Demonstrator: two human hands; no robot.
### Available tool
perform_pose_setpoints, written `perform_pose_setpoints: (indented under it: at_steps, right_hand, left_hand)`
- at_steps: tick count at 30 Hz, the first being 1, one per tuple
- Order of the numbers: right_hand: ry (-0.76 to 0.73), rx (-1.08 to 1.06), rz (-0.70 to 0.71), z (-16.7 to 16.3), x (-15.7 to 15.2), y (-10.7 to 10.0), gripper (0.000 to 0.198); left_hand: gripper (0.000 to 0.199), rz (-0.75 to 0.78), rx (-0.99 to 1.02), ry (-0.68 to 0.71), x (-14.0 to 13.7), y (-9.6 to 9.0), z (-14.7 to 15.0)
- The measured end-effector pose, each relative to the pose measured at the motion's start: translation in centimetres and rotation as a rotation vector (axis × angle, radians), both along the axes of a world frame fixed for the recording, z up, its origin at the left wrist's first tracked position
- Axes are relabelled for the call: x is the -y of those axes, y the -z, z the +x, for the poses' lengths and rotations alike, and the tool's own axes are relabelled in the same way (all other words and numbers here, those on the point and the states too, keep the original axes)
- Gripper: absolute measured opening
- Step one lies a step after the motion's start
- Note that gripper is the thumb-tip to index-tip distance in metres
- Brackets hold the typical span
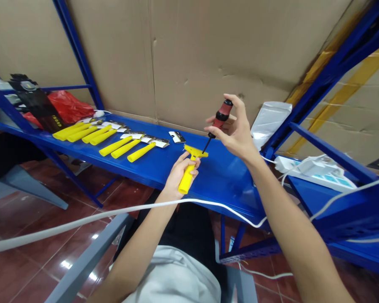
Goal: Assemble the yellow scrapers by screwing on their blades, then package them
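Note:
My left hand (177, 173) is closed round the handle of a yellow scraper (186, 179), its wide head pointing away from me above the blue shelf. In my right hand (240, 134) is a red and black screwdriver (221, 117), held by its grip with the fingers curled round it. The screwdriver's thin dark shaft slants down, and its tip meets the right part of the scraper's head. Whether a screw sits under the tip is too small to tell. Beyond the scraper lies a small black and white card (177, 136).
Several yellow scrapers (126, 148) with cards lie in a row along the blue shelf (230, 176) on the left. A white cable (139, 207) crosses in front of me. At right are a power strip (318, 173) and a white packet (270, 120); cardboard stands behind.

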State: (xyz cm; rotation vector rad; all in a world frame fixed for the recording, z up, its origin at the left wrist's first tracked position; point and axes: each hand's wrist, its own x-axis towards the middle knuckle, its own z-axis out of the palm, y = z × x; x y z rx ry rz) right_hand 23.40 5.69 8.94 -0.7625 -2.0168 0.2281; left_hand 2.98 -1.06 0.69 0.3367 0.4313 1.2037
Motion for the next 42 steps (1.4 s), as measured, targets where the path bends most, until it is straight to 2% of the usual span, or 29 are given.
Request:
perform_pose_setpoints:
  at_steps: [2,5,11,15,18,24,30,36,42]
  right_hand:
    - [-0.085,-0.069,0.072,0.2,-1.3,0.7,0.129]
    - [-0.073,-0.121,0.126,0.0,-2.0,1.3,0.125]
    - [-0.043,-0.075,0.047,-0.3,-1.2,1.3,0.117]
    - [-0.047,-0.082,0.115,-0.2,-1.7,1.5,0.124]
    - [-0.040,-0.103,0.150,-0.4,-1.8,1.6,0.122]
    - [-0.068,-0.104,0.052,-0.6,-1.5,1.8,0.120]
    - [-0.035,-0.127,0.168,-0.7,-2.0,2.0,0.123]
    - [-0.059,-0.114,0.060,-1.1,-1.3,2.2,0.119]
    - [-0.044,-0.155,0.179,-0.8,-2.4,2.4,0.125]
  left_hand:
    - [0.086,-0.008,0.011,-0.006,0.0,-0.1,0.0]
    - [0.085,-0.018,0.012,-0.004,0.1,-0.2,0.1]
    - [0.084,-0.027,0.007,-0.023,0.0,-0.3,0.2]
    - [0.082,0.000,0.015,-0.008,0.0,0.0,0.2]
    - [0.080,0.010,0.016,-0.018,0.0,0.2,0.2]
    - [0.081,-0.004,0.045,-0.040,-0.2,0.5,0.2]
    - [0.078,0.017,0.059,-0.019,-0.3,0.7,0.1]
    - [0.077,0.006,0.056,-0.030,-0.3,0.8,0.0]
    - [0.081,-0.025,0.061,-0.026,-0.3,0.6,0.0]
